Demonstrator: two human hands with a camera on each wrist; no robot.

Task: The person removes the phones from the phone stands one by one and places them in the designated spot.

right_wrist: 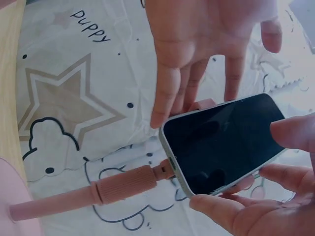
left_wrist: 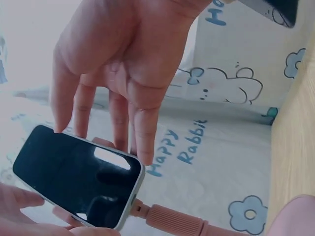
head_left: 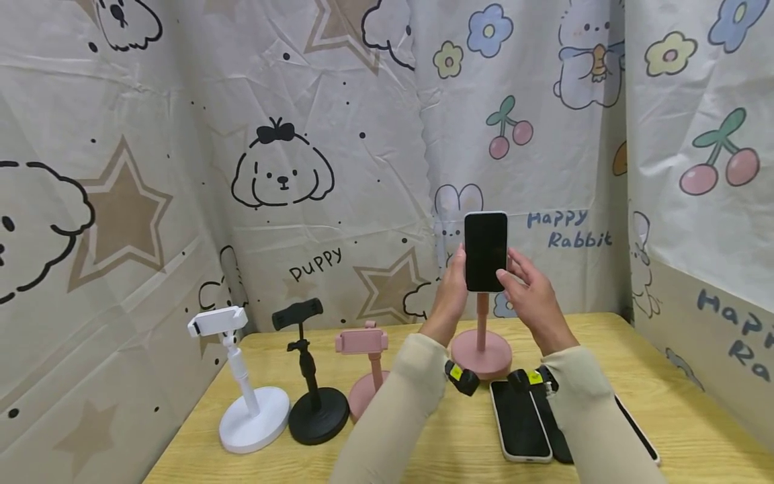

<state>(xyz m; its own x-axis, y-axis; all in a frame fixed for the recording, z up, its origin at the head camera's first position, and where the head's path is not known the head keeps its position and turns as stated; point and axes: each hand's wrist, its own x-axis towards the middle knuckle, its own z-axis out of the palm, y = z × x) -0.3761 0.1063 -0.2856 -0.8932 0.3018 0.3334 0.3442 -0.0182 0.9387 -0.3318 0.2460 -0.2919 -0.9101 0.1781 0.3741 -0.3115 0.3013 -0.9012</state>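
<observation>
A dark-screened smartphone [head_left: 486, 252] with a pale edge stands upright at the head of a pink phone stand [head_left: 482, 309]. My right hand [head_left: 535, 299] pinches its right side, thumb over the lower front. Along the opposite edge rests my left hand [head_left: 447, 292], its fingers fairly straight and its thumb apart from the screen. The right wrist view shows my left hand [right_wrist: 206, 44] touching the side near a pink clamp arm [right_wrist: 203, 105]. Most of the clamp is hidden behind the smartphone [left_wrist: 81, 169].
To the left stand a white phone stand [head_left: 254, 420], a black phone stand [head_left: 318, 417] and a smaller pink phone stand [head_left: 363, 341]. Several phones lie at the front right, the nearest phone [head_left: 521, 423] screen up. A printed curtain [head_left: 375, 168] surrounds the wooden table [head_left: 447, 430].
</observation>
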